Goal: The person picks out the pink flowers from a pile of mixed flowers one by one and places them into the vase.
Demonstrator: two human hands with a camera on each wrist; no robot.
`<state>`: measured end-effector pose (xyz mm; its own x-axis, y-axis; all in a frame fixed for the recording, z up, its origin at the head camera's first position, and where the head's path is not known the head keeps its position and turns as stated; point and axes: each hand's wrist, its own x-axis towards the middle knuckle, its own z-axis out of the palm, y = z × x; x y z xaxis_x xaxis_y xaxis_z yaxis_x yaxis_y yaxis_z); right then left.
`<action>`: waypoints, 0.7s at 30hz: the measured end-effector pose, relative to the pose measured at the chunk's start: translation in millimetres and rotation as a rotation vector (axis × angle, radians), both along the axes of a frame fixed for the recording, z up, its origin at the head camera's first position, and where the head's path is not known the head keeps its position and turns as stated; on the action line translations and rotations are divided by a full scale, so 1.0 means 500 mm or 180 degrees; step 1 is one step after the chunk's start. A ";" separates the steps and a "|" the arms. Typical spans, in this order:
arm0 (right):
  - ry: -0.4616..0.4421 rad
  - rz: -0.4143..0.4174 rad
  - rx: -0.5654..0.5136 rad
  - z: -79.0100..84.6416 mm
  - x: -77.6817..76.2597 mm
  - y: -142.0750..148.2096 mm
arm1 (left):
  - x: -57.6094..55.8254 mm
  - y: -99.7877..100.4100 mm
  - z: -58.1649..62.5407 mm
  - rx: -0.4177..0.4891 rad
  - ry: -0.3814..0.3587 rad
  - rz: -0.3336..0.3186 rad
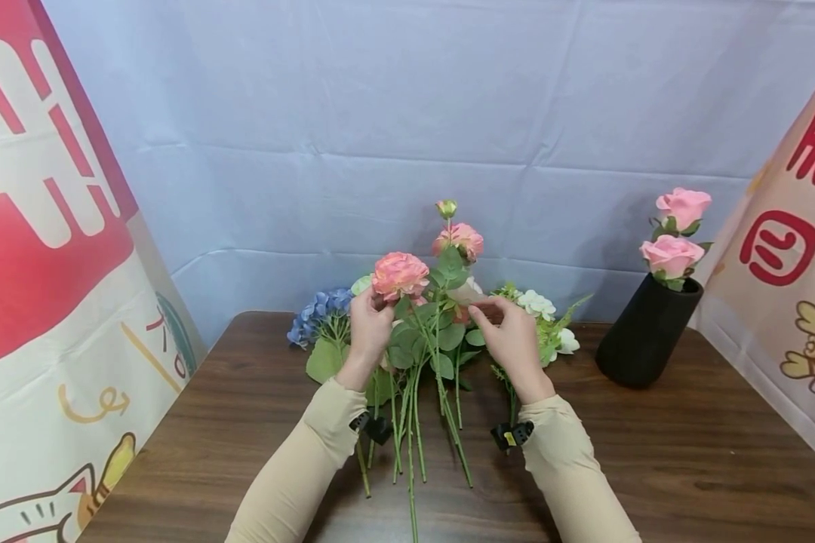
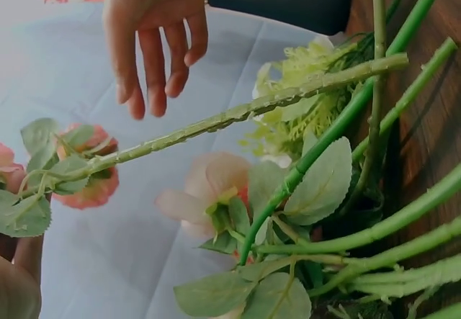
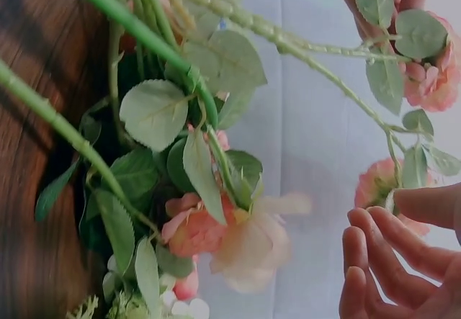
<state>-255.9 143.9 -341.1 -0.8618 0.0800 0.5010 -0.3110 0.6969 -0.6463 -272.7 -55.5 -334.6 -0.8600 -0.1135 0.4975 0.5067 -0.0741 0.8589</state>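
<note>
My left hand (image 1: 370,324) grips a pink artificial peony stem (image 1: 399,276) just under its large bloom; leaves partly hide the fingers. The stem branches to a second pink bloom (image 1: 459,241) and a small bud (image 1: 446,209) higher up, and its long green stalk (image 2: 238,117) hangs raised above the other stems. To the right of the branch is my right hand (image 1: 512,335), its fingers loosely extended near the leaves and holding nothing. In the right wrist view, its thumb and fingertips (image 3: 360,222) appear close to the second bloom.
Several flower stems lie on the brown table (image 1: 244,452), with a blue hydrangea (image 1: 322,313) at the left and white flowers (image 1: 538,305) at the right. A black vase (image 1: 645,332) holding two pink roses (image 1: 672,255) stands at the back right. Blue cloth (image 1: 339,128) hangs behind.
</note>
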 end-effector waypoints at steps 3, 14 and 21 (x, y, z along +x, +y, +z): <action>-0.0009 0.0082 -0.0063 0.002 0.002 -0.008 | 0.007 0.003 0.005 0.0073 0.0072 0.0012; -0.0054 0.0342 -0.0189 0.024 0.008 -0.039 | -0.014 0.001 0.001 0.0635 0.0225 -0.0032; 0.0123 0.0318 -0.0332 0.046 0.018 -0.056 | -0.014 0.009 0.012 0.0773 0.0437 -0.0055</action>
